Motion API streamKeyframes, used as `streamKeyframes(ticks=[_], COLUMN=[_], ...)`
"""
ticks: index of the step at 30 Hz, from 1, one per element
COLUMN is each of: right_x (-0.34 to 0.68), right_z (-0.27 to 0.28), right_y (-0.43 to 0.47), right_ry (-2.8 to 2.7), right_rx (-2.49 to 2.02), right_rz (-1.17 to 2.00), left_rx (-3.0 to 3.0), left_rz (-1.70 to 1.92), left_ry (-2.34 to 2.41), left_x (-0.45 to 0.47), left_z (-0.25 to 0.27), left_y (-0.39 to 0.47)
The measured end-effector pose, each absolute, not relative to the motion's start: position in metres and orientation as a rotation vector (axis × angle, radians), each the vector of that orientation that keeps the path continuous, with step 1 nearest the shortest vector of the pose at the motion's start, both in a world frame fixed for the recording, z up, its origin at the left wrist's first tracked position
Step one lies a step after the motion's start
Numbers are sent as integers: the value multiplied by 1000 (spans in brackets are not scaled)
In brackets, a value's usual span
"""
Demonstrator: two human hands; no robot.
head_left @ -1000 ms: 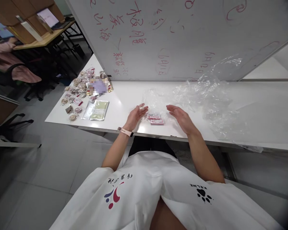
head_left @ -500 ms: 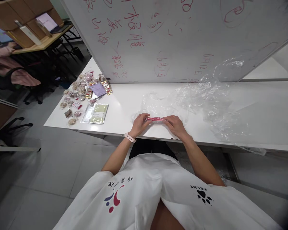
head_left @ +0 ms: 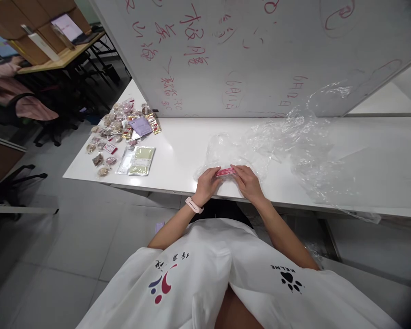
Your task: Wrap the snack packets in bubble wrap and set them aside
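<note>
Between my two hands is a small, flat red packet (head_left: 225,172) with pale print, held near the front edge of the white table. My left hand (head_left: 208,183) pinches its left end, and a pale pink band circles that wrist. At the other end, my right hand (head_left: 248,182) has its fingers closed on the packet. Crumpled clear plastic film (head_left: 222,146) lies under and just behind both hands. What the packet contains cannot be made out.
A pile of small wrapped snacks (head_left: 114,128) covers the table's left end, with a purple packet (head_left: 140,126) and a green pouch (head_left: 142,161). More clear plastic (head_left: 315,155) spreads rightward. A whiteboard (head_left: 260,59) stands behind. A person sits at a desk far left.
My left hand has moved right, bringing both hands closer together. The red packet has turned so that more of its printed face shows. The clear film by the hands has shifted slightly.
</note>
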State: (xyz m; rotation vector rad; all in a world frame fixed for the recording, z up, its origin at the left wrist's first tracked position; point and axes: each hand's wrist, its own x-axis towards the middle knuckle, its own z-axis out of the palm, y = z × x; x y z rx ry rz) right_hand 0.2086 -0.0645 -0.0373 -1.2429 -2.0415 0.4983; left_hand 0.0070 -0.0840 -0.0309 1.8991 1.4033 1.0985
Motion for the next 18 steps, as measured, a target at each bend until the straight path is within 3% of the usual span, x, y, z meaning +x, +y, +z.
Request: streamKeyframes(ticks=[8,14,18], right_x=[212,207,208], right_z=[-33,-33,-37], right_y=[-71,-69,-67], right_ry=[-1975,-2001,-2245], right_rx=[-1404,-1340,-1166], right_rz=[569,177,134], left_rx=[1784,2023,1976], left_rz=[796,500,462], left_ry=[1388,1611,1692], left_x=[2,10,12], left_z=[-2,11,12], left_y=[-63,-43,-38])
